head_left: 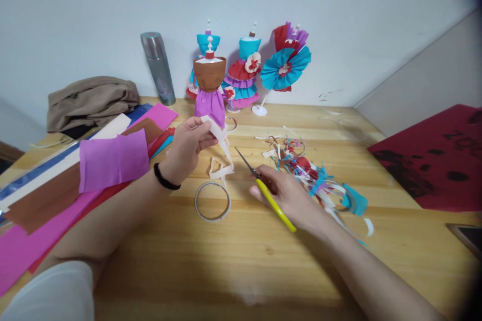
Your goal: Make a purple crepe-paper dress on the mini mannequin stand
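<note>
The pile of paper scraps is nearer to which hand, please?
Right: the right hand is just left of the paper scraps; the left hand is farther off to their left.

Soft, fairly bright light is washing the wall (pixel 113 0) — blurry shadows are lying across the table (pixel 301 286), and darkness is rimming the right-hand corners.

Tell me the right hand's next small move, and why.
Probably ease the right hand leftward, bringing the yellow-handled tool to the pale strip. The left hand holds the strip up, with its lower part hanging loose, and the tool points toward the strip but appears not to touch it.
</note>
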Demonstrator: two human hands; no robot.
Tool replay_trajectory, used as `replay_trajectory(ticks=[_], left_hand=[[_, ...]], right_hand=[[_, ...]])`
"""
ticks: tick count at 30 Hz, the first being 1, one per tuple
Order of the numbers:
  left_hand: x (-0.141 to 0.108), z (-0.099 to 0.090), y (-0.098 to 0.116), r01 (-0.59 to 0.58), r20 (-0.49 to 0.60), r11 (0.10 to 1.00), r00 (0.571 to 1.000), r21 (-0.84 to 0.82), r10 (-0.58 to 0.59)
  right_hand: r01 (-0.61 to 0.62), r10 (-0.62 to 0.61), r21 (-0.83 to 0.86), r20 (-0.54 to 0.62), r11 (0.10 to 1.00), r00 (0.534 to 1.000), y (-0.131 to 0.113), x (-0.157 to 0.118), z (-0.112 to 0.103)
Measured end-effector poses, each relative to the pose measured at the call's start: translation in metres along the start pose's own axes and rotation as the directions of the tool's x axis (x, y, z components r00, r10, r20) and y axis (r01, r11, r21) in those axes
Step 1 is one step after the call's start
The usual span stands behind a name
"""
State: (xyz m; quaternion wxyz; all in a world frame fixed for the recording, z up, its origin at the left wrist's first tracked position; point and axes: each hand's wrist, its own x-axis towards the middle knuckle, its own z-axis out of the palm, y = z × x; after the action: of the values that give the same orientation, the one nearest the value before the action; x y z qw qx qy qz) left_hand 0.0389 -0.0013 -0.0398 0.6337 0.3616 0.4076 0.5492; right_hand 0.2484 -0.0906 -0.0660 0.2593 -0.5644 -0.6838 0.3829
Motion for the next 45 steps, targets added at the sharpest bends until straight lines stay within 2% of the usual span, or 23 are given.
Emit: replay_trajectory(ticks=[1,3,5,7,11,14,17,23,32,37,45], left_hand=[[0.000,0.000,0.000,-0.001,-0.007,1.000,1.000,-0.002,0.001],[0.000,0.000,0.000,-0.006,-0.010,1.000,1.000,-0.008,0.006],[0.000,0.000,-0.002,-0.003,0.016,1.000,1.000,-0.022,0.004],[0.000,0.000,-0.005,0.012,0.062,0.999,0.998,-0.044,-0.010],[-0.003,0.001,-0.010,0.045,0.147,0.991,0.989,-0.129,-0.026],[-0.006,0.002,-0.014,0.039,0.216,0.983,0.976,-0.179,0.001],[-0.008,0.002,-0.018,0.051,0.269,0.979,0.963,-0.198,0.005],[-0.013,0.004,-0.023,0.061,0.292,0.976,0.956,-0.208,0.002],[-0.015,0.007,-0.027,0.098,0.273,0.974,0.961,-0.204,-0.039],[-0.016,0.007,-0.028,0.115,0.260,0.967,0.964,-0.226,-0.054],[-0.019,0.009,-0.029,0.124,0.252,0.954,0.966,-0.275,-0.053]], right_hand=[[0.004,-0.006,0.047,0.040,0.999,0.999,-0.002,-0.002,0.001],[-0.014,-0.028,0.282,0.142,0.959,0.989,-0.005,-0.006,0.005],[-0.062,-0.078,0.545,0.230,0.836,0.970,-0.007,-0.008,0.014],[-0.125,-0.134,0.714,0.294,0.689,0.946,-0.007,-0.008,0.025],[-0.219,-0.190,0.856,0.340,0.468,0.921,-0.007,-0.001,0.044],[-0.215,-0.174,0.900,0.298,0.380,0.939,-0.012,0.004,0.051],[-0.204,-0.135,0.916,0.264,0.346,0.955,-0.017,0.007,0.055],[-0.172,-0.046,0.935,0.195,0.311,0.980,-0.018,0.015,0.066],[-0.138,0.118,0.921,0.101,0.364,0.988,-0.018,0.019,0.070],[-0.122,0.116,0.907,0.082,0.403,0.990,-0.018,0.018,0.072],[-0.091,0.056,0.931,0.076,0.355,0.996,-0.018,0.020,0.073]])
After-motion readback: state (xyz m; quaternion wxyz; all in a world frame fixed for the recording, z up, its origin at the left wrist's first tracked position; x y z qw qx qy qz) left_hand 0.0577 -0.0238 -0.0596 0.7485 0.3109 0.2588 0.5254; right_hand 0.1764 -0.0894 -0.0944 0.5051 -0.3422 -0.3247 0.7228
